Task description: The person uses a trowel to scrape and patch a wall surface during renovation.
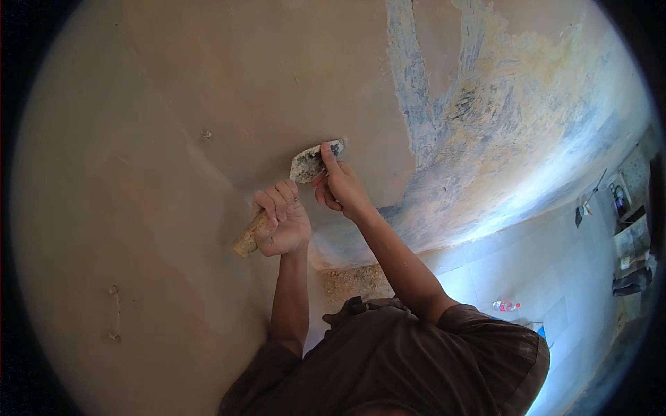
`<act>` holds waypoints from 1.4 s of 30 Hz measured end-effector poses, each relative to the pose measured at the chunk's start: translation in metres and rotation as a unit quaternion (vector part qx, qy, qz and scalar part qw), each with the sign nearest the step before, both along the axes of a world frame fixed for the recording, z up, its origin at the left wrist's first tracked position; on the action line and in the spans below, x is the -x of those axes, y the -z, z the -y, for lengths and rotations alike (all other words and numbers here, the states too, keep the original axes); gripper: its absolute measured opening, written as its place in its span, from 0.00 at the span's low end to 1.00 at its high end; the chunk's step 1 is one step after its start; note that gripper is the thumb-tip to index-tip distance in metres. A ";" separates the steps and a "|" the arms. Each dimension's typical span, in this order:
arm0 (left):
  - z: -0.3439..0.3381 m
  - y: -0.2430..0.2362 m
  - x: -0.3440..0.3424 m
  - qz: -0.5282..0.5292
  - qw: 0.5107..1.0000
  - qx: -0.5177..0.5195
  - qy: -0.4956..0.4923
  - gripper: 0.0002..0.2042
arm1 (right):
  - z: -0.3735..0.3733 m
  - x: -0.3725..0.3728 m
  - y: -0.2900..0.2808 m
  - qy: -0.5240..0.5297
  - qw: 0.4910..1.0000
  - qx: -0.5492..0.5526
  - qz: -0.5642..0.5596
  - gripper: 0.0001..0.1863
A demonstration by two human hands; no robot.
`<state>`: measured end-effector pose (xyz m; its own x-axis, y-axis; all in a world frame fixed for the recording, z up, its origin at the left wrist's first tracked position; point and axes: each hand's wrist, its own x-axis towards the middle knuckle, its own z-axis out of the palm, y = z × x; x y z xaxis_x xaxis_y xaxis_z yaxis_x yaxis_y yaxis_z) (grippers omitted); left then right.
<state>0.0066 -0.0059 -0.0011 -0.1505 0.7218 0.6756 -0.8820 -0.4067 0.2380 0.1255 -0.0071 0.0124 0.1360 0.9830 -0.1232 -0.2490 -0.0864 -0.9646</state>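
Observation:
A putty knife (305, 168) with a stained, speckled blade and a worn yellowish wooden handle (245, 243) lies against the beige-brown wall (277, 76). My left hand (286, 225) wraps round the handle, its end sticking out below the fist. On the blade near its far end, my right hand (345, 191) presses a straight finger, while its other fingers curl by the blade's lower edge. The blade tilts up to the right, and its outer edge meets the wall or sits very close to it; which one, I cannot tell.
Right of the blade the wall has scraped blue-grey and yellowish patches (479, 125). Small fixings (207, 134) dot its left part. Below lies a tiled floor (458, 270) with a red-labelled plastic bottle (506, 306). Assorted items (631, 277) stand at the far right.

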 end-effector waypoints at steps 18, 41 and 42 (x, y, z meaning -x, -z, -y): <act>0.000 -0.007 0.002 0.013 0.999 0.017 0.035 0.11 | -0.003 0.000 0.011 0.010 0.999 -0.031 -0.020 0.38; 0.006 -0.010 0.000 -0.015 1.000 0.016 -0.011 0.12 | -0.002 -0.003 0.016 -0.008 0.998 -0.057 -0.013 0.36; 0.005 -0.010 0.000 -0.016 1.000 0.016 -0.011 0.12 | -0.003 -0.003 0.018 -0.008 0.998 -0.057 -0.013 0.36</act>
